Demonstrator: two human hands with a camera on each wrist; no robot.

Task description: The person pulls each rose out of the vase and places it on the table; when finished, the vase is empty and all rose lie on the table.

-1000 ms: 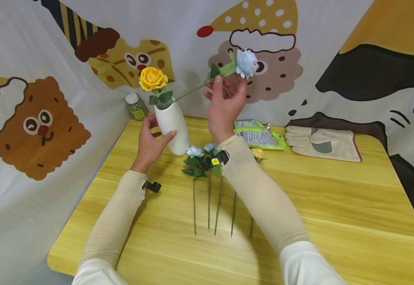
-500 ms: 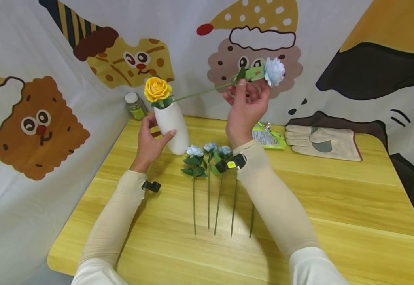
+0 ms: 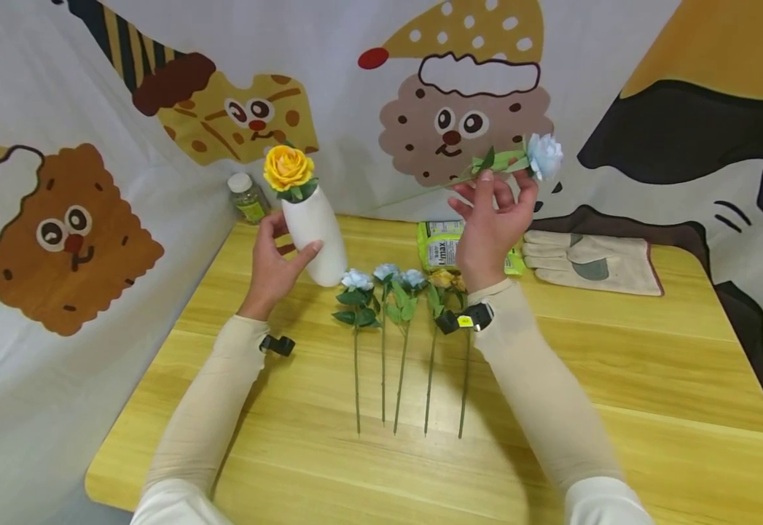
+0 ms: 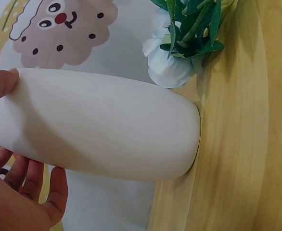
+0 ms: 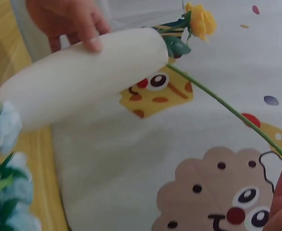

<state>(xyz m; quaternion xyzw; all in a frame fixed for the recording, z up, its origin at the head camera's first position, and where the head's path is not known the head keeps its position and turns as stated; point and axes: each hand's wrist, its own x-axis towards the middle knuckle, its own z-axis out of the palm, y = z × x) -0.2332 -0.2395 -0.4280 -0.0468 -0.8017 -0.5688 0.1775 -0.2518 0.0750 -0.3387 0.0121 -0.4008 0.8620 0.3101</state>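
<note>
My left hand [image 3: 278, 266] grips a white vase [image 3: 318, 240], thumb on its near side and fingers round the back. A yellow rose [image 3: 288, 169] stands in the vase, its bloom over the mouth. My right hand [image 3: 498, 230] pinches a light blue rose [image 3: 545, 155] by the stem just below its leaves. The rose is held sideways, bloom to the right. Its green stem [image 5: 223, 102] points back toward the vase, the tip overlapping the rim in the right wrist view. In the left wrist view the vase's base meets the tabletop [image 4: 237, 144].
Several roses lie in a row on the table, light blue ones [image 3: 357, 279] at left and yellow ones [image 3: 443, 278] at right. Behind stand a small lidded jar [image 3: 248, 197] and a green packet [image 3: 439, 244]. A work glove [image 3: 594, 264] lies at the right, before a printed cloth [image 3: 348, 102].
My right hand has moved right and down with the light blue rose, and its stem has drawn away from the vase mouth. The yellow rose sits slightly lower. My left hand stays on the vase.
</note>
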